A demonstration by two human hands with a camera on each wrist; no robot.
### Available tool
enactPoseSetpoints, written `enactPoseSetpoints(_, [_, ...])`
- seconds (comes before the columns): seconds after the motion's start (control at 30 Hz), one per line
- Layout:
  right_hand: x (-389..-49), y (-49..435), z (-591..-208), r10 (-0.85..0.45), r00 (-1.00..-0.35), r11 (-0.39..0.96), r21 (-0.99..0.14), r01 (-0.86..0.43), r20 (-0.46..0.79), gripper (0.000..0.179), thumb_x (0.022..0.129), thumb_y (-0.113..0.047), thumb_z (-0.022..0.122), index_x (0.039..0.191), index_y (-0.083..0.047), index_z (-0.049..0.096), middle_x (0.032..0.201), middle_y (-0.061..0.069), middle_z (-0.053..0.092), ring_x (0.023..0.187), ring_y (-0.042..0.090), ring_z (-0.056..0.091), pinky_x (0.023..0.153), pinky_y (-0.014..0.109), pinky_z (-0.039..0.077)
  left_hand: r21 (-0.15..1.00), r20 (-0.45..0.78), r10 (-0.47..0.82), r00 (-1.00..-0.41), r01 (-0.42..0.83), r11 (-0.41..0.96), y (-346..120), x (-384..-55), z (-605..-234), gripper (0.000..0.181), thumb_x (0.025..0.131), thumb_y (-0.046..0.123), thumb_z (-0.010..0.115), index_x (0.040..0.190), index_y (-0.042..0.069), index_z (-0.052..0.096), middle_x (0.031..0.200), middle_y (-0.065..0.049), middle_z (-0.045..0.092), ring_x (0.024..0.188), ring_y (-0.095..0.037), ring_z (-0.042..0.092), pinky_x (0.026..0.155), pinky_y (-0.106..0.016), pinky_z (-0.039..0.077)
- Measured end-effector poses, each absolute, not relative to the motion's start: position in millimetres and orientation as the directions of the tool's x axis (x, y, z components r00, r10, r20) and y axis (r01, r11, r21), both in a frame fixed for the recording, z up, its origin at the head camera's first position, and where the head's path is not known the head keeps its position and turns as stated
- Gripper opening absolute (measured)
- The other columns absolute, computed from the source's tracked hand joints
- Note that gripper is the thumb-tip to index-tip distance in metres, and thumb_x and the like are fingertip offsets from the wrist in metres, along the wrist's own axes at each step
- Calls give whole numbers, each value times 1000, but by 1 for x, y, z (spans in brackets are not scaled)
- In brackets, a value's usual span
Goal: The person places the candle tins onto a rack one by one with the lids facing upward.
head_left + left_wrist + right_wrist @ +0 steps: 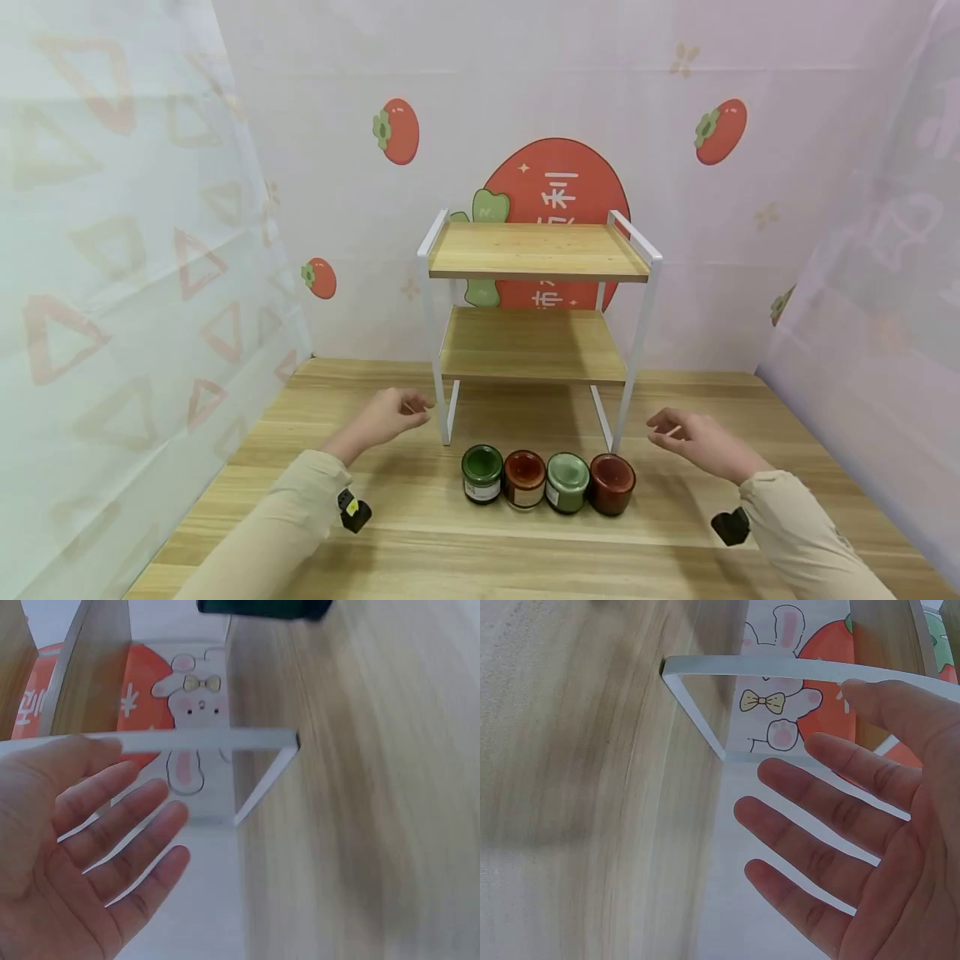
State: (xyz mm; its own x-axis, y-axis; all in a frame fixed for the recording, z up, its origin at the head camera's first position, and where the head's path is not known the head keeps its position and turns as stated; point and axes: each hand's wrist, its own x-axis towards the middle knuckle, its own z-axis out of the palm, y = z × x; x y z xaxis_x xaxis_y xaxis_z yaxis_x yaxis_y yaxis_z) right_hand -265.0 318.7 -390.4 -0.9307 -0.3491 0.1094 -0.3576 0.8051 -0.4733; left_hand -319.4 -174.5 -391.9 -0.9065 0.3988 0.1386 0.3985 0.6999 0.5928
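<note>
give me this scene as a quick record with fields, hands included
shelf: white frame, two wooden tiers, standing on the table
row in front, left to right: dark green jar, amber jar, pale green jar, dark red jar
left hand: holding nothing, near the shelf's left side
right hand: holding nothing, near its right side

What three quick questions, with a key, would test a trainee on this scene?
1. How many glass jars stand in a row in front of the two-tier shelf?
2. True or false: the left grip is holding a jar.
3. What colour is the jar second from the right in the head view?

Key: 1. Four. 2. False. 3. Pale green.
</note>
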Motion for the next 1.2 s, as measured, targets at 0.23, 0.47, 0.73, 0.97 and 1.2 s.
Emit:
enactPoseSetpoints(0.23, [-267, 323, -396, -354, -930, 800, -482, -357, 102, 35, 95, -32, 61, 113, -3, 62, 99, 4, 67, 85, 17, 65, 73, 34, 56, 771, 166, 265, -950, 292, 565, -162, -322, -404, 20, 92, 17, 66, 108, 4, 67, 101, -6, 69, 91, -19, 63, 79, -33, 57])
enactPoseSetpoints(0.47, [-267, 322, -396, -356, -928, 792, -493, -360, 107, 34, 95, -32, 61, 113, -3, 62, 99, 4, 68, 85, 18, 66, 73, 33, 56, 927, 134, 202, -970, 195, 321, -156, -324, -413, 22, 92, 9, 65, 109, -5, 63, 105, -16, 66, 95, -24, 62, 83, -32, 59])
enactPoseSetpoints(0.73, [-268, 324, -400, -347, -934, 803, -487, -344, 89, 37, 95, -35, 61, 115, -4, 62, 101, 4, 68, 87, 18, 66, 74, 35, 56, 953, 110, 202, -973, 161, 256, -152, -325, -422, 23, 90, 7, 66, 109, -4, 62, 104, -11, 65, 92, -14, 60, 84, -26, 54])
enactPoseSetpoints(0.97, [-266, 323, -399, -346, -934, 795, -502, -341, 88, 37, 94, -34, 62, 115, -4, 61, 104, 7, 67, 88, 21, 66, 75, 37, 57, 984, 59, 204, -977, 92, 155, -147, -326, -430, 21, 89, -1, 63, 108, -8, 59, 99, -8, 62, 89, -14, 61, 83, -23, 57])
enactPoseSetpoints(1.2, [-263, 320, -393, -349, -933, 793, -504, -343, 85, 35, 95, -32, 61, 115, -4, 61, 104, 7, 67, 88, 21, 66, 75, 37, 56, 991, 49, 204, -978, 73, 111, -146, -325, -433, 20, 90, -3, 63, 107, -11, 56, 98, -8, 60, 90, -15, 61, 86, -27, 59])
